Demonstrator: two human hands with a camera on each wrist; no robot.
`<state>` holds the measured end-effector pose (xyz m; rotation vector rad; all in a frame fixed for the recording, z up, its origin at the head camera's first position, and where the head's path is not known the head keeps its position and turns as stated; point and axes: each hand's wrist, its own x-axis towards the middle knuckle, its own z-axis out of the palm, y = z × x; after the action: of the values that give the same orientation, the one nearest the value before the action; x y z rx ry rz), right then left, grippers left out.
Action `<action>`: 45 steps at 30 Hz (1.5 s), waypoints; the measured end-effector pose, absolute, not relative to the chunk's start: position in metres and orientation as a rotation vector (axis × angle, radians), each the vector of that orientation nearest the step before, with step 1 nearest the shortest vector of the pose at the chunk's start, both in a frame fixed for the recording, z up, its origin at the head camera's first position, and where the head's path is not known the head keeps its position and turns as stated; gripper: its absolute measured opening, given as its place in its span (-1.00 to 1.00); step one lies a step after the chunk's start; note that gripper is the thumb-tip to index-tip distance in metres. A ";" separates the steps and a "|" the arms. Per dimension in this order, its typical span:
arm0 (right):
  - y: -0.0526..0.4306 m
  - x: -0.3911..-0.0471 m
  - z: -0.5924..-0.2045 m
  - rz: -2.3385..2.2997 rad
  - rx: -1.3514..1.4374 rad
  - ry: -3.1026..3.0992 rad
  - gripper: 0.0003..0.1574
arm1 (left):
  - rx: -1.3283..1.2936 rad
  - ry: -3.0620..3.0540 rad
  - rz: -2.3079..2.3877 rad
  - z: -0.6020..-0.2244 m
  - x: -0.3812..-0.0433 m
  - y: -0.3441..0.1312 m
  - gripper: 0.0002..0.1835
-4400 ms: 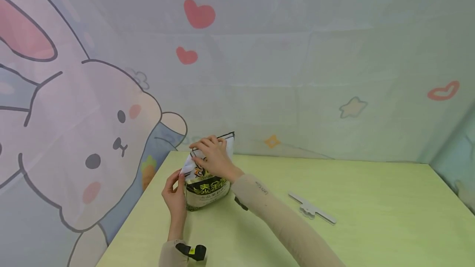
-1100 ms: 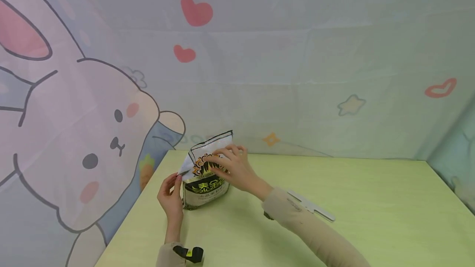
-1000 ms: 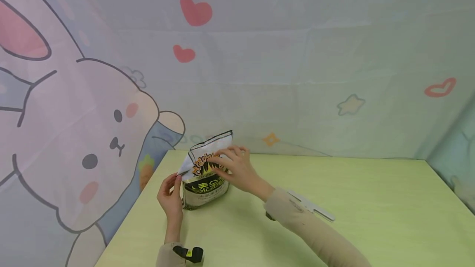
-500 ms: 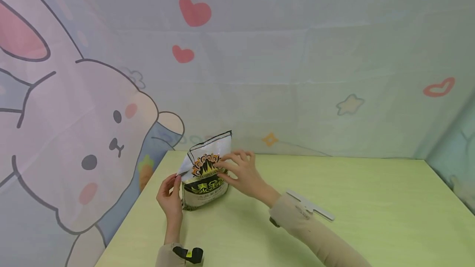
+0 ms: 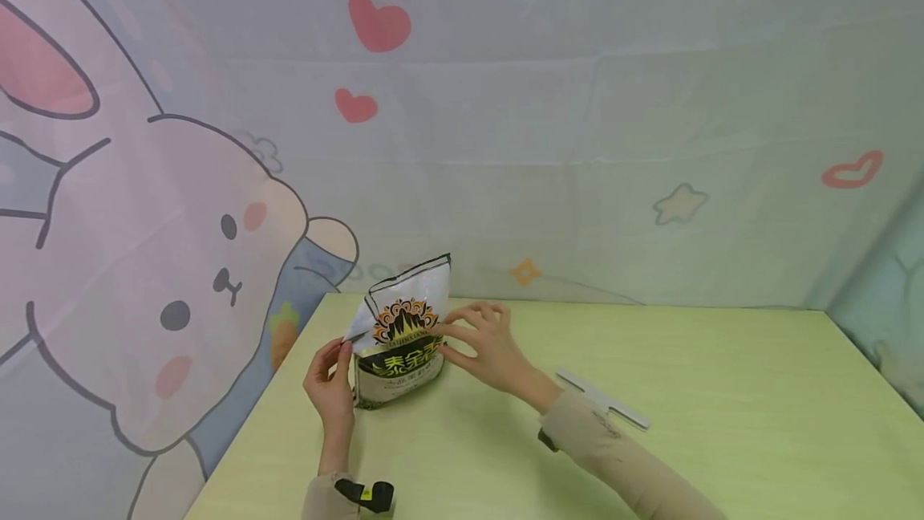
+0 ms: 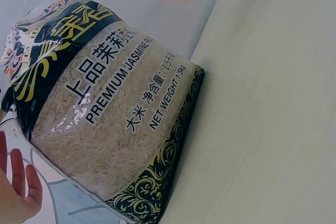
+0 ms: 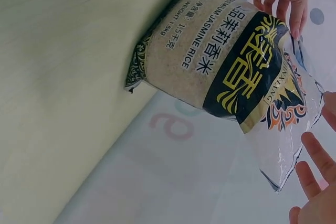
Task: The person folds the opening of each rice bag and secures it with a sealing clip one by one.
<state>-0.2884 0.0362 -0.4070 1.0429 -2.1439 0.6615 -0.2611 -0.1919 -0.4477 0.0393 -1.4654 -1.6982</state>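
A bag of jasmine rice [image 5: 400,379] stands upright at the left of the table, its pale, emptier top leaning up with a dark edge. My left hand [image 5: 330,392] pinches the bag's left side just below the top between thumb and fingers. Near the bag's right side is my right hand [image 5: 494,351], fingers spread and gently bent, gripping nothing. In the right wrist view the right hand's fingers [image 7: 315,203] are close to the bag's top; whether they touch it I cannot tell. Clear film shows rice grains inside the bag [image 6: 105,124] in the left wrist view.
A white bag clip [image 5: 626,413] lies on the pale green table [image 5: 751,408], partly hidden behind the right sleeve [image 5: 599,440]. A printed cloth [image 5: 549,143] with a rabbit and hearts hangs behind the table.
My right hand has left the top of the bag and drawn right and down, uncovering the printed front. The left hand keeps its pinch; the right sleeve now partly covers the clip.
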 end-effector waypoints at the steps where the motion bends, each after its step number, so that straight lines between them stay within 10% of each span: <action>1: 0.038 -0.287 -0.408 0.662 1.045 -2.147 -0.73 | 0.035 -1.466 -1.697 -0.448 -0.261 -0.192 -0.75; 45: 0.124 -0.258 -0.420 0.728 0.942 -2.255 -0.59 | 0.011 -1.446 -1.718 -0.447 -0.261 -0.193 -0.76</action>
<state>-0.2579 0.1236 -0.4200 0.9424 -2.2548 0.7282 -0.2607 -0.1928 -0.4468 0.0107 -1.4456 -1.7183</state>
